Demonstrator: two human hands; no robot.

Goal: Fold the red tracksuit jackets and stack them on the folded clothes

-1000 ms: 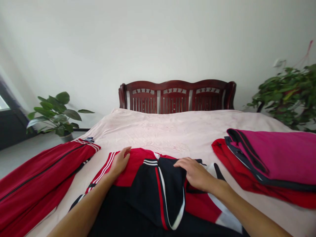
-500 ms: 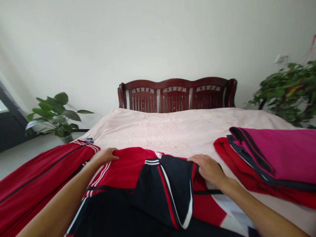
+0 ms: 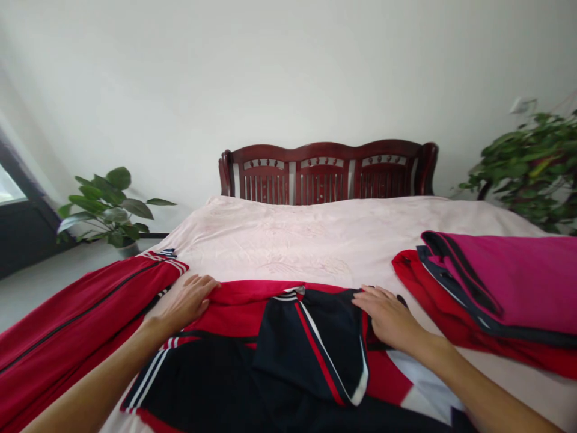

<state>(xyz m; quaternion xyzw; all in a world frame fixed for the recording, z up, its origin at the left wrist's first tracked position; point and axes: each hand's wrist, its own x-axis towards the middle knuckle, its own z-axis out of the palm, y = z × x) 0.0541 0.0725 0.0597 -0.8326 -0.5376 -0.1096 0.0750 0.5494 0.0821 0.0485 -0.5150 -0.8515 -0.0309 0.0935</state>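
A red and navy track jacket [image 3: 225,367] with white stripes lies spread on the bed in front of me. My left hand [image 3: 192,300] is on the upper left edge of its red part, with the fingers closed over the cloth. At the upper right, my right hand [image 3: 383,310] grips the jacket's far edge beside a navy sleeve [image 3: 311,343], which is folded back across the middle. That sleeve has red and white piping and a striped cuff. Parts of the fingertips are hidden by the hands and cloth.
Left of the jacket lies a folded red striped garment [image 3: 90,325]. A stack of folded clothes with a magenta piece [image 3: 518,276] on top sits at right. Beyond the pink bedsheet [image 3: 297,234] stands a dark wooden headboard [image 3: 324,171]. Potted plants [image 3: 108,204] flank the bed.
The jacket's far red edge has come nearer to me and lower, its red area now looking shorter. My left hand has turned flatter over the cloth; my right hand has shifted only slightly.
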